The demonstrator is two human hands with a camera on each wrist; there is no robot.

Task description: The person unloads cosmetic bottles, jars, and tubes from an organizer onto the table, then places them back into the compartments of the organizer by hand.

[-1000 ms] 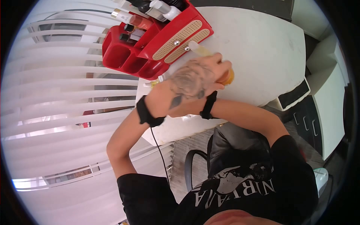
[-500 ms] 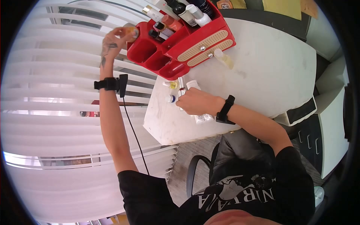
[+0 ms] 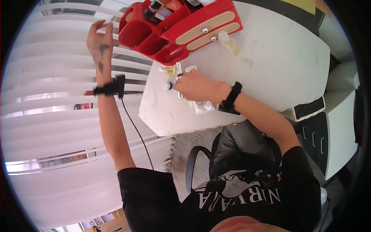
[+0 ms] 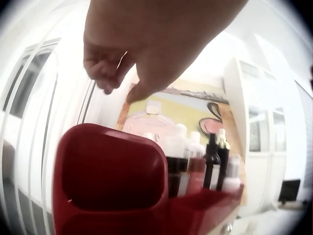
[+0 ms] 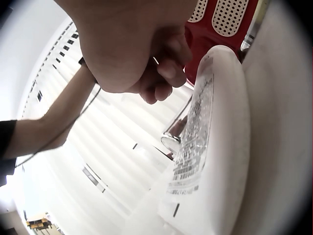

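Beside the left end of the red organizer (image 3: 152,50), the tattooed left hand (image 3: 101,42) is raised with its fingers loosely bent and nothing in them. From the left wrist, this hand (image 4: 142,49) appears above the organizer's compartment rim (image 4: 112,132). The right hand (image 3: 199,86) is low over the white tabletop, its fingers partly covering a silver tube (image 3: 179,69). In the right wrist view the loosely curled right hand (image 5: 132,54) shows nothing in its fingers, near a white tube (image 5: 225,122) with printing. A tan item (image 3: 130,16) sits in the organizer's rear left compartment.
A small yellow bottle (image 3: 168,70) and a blue-and-white jar (image 3: 168,85) lie left of the silver tube. Near the drawers is a pale yellow bottle (image 3: 228,43). Bottles fill the organizer's back, and blinds (image 3: 69,127) stand at left.
The left hand moved from the tabletop to the organizer's left end, holding an amber item there, then let it go and drew away leftward. The right hand stays by the silver tube.
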